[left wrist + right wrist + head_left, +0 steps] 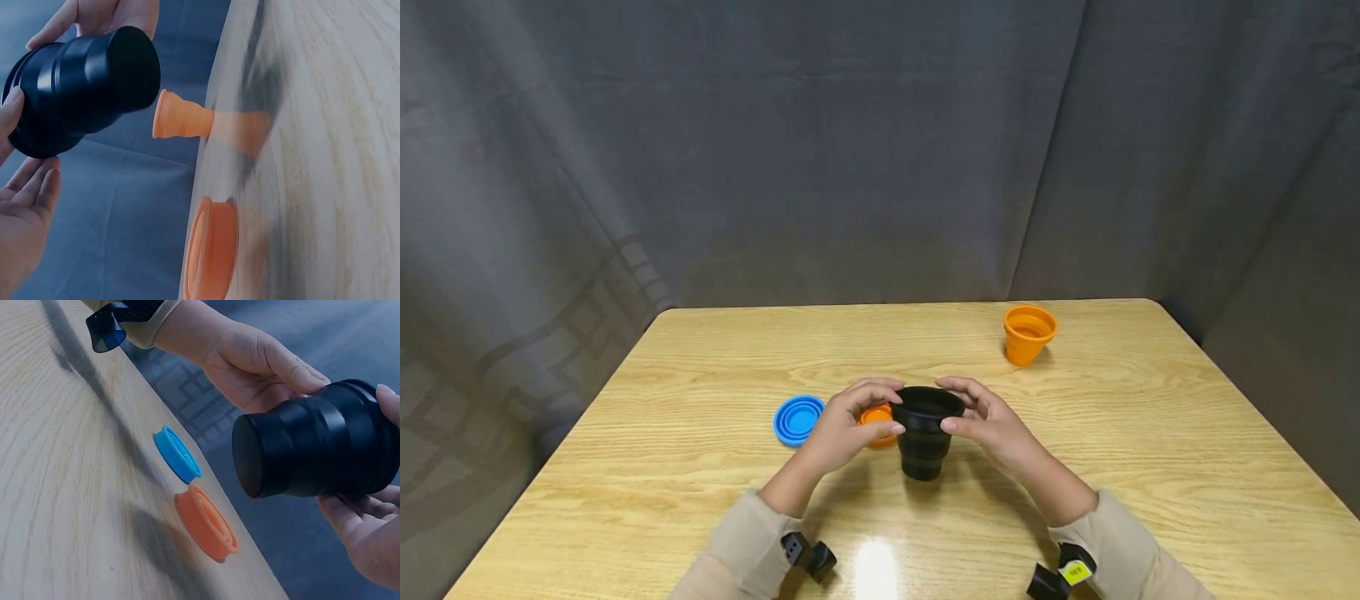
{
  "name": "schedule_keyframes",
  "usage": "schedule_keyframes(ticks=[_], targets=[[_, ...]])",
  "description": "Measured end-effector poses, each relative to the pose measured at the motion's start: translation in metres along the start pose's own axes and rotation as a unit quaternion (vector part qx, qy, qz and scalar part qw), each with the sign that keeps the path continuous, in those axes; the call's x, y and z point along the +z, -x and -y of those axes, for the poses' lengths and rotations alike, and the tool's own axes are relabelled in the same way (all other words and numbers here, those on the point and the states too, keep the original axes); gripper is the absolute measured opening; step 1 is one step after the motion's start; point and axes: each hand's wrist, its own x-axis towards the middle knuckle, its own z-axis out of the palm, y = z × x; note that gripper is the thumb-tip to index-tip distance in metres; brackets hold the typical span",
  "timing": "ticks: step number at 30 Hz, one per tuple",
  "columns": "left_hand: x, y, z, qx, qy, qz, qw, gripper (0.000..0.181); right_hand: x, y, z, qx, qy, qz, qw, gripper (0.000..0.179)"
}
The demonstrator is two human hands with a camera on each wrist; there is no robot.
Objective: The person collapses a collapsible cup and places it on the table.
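Note:
Held up over the table between both hands is a black collapsible cup [922,446], pulled out to its full stepped height, upright with its mouth on top. My left hand [841,429] grips its rim from the left, thumb in front and fingers behind. On the opposite side my right hand [1000,432] holds the rim in the same way. In the right wrist view the cup's flat base hangs in the air, clear of the wood. Behind the left fingers lies a flattened orange collapsible cup [203,525], partly hidden in the head view.
A flattened blue collapsible cup [799,420] lies left of the flattened orange one. Toward the back right stands an extended orange collapsible cup [1028,333]. Grey curtain [850,167] hangs behind the wooden table [662,433].

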Motion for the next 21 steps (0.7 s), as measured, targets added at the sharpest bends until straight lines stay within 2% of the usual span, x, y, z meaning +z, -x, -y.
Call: schedule_keyframes(ticks=[4, 9, 12, 17, 21], targets=[[-0.001, 0.000, 0.012, -0.011, 0.028, -0.002, 0.9996, 0.023, 0.000, 0.001, 0.000, -0.008, 0.004, 0.006, 0.9999, 0.055], [-0.002, 0.002, 0.013, -0.039, 0.076, -0.012, 0.9962, 0.024, 0.001, 0.003, 0.002, -0.016, 0.014, 0.010, 0.9997, 0.053], [-0.002, 0.002, 0.011, -0.043, 0.099, -0.024, 0.9939, 0.023, 0.002, 0.003, 0.003, -0.028, 0.034, 0.014, 0.9989, 0.052], [-0.002, 0.002, 0.012, -0.044, 0.108, -0.033, 0.9926, 0.024, 0.002, 0.004, 0.004, -0.043, 0.105, -0.004, 0.9935, 0.045], [-0.003, 0.003, 0.015, -0.056, 0.113, -0.038, 0.9913, 0.025, 0.002, 0.004, 0.005, -0.054, 0.189, -0.044, 0.9795, 0.041]])
